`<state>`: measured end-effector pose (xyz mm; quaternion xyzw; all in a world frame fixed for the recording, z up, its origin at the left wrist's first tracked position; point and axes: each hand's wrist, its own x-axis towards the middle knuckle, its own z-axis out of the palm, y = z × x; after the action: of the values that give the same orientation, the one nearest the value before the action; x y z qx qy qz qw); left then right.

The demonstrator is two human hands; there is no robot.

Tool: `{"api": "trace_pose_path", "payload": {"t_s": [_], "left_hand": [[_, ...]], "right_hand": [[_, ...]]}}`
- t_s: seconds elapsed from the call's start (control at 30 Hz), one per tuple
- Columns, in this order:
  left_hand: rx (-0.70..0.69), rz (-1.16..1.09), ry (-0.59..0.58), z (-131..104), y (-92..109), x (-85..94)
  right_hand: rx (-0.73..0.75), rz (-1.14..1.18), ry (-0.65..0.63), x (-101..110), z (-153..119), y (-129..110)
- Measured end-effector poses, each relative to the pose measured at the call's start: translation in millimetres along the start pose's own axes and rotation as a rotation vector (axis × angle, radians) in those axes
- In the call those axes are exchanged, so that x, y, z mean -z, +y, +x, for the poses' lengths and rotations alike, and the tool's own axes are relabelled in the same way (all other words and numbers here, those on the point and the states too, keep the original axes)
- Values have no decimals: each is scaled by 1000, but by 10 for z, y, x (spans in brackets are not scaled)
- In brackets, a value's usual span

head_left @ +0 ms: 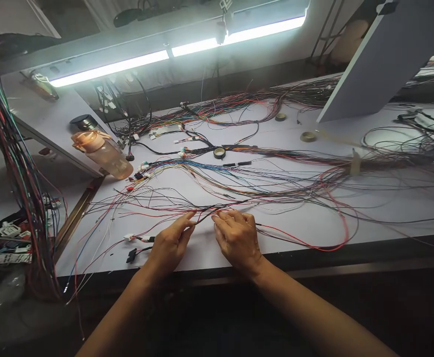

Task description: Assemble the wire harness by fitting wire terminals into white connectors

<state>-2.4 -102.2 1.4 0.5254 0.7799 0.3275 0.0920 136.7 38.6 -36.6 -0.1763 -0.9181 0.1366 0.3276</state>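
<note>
Head view: my left hand point(170, 244) and my right hand point(236, 238) sit low in the centre of the frame, near the front edge of the white worktop point(369, 213). Both are pinched on the same thin bundle of dark and red wires point(205, 216), left fingertips on one side and right fingertips on the other, a short stretch showing between them. The bundle's long axis runs roughly left to right, rising slightly toward the right, then fans out toward the upper right into the big tangle of multicoloured harness wires point(261, 168). Both hands are about equally near, one at each end of that stretch. Counted: two hands, one gripped bundle, three rolls of tape farther up, one translucent orange water bottle point(103, 148) lying at the left.
</note>
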Motion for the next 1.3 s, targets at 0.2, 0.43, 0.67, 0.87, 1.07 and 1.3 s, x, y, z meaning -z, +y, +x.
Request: {"api": "trace_pose_path", "payload": {"t_s": [0.2, 0.43, 0.67, 0.87, 1.07, 1.3], "left_hand": [[-108, 36, 28, -50, -54, -79], [-139, 67, 46, -85, -72, -150], [-146, 108, 51, -144, -123, -244], [-172, 69, 39, -180, -82, -213], [-180, 89, 59, -232, -87, -225], [-224, 315, 105, -391, -139, -69]], "right_hand": [[2, 4, -11, -15, -5, 7], [16, 6, -34, -6, -12, 23], [180, 98, -66, 79, 31, -67], [390, 78, -135, -59, 79, -80], [411, 71, -169, -158, 73, -30], [437, 93, -220, -140, 78, 16]]}}
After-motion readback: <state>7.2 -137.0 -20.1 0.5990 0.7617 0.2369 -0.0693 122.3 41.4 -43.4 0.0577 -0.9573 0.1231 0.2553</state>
